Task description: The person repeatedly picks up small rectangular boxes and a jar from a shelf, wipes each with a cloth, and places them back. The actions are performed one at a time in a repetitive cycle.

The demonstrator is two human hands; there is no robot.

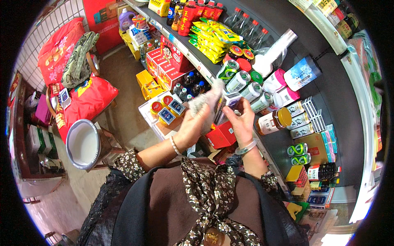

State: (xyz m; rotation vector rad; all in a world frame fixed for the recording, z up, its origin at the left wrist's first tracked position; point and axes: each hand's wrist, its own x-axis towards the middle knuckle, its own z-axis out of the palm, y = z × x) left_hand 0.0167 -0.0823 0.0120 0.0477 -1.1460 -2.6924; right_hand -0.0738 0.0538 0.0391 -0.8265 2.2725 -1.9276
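Observation:
My left hand [192,126], with a beaded bracelet at its wrist, grips a light grey cloth [204,106]. The cloth lies against the side of a few small flat boxes [227,103]. Those boxes are between the thumb and fingers of my right hand [241,123], which has a pale bangle at the wrist. Blur hides how many boxes there are. Just beyond the hands, several drink cans [238,81] stand on the dark shelf [277,153]. A red box [221,135] lies below my hands. To the left, two dark blue small boxes [166,116] rest on yellow jars with red lids [156,107].
The shelf also carries a honey-coloured jar [274,121], yellow packets [209,40], red bottles [186,18] and a plastic roll [281,46]. Red cartons [167,66] stand beneath its edge. At left are a grey-rimmed bucket [83,144] and a chair with red cushions [92,101].

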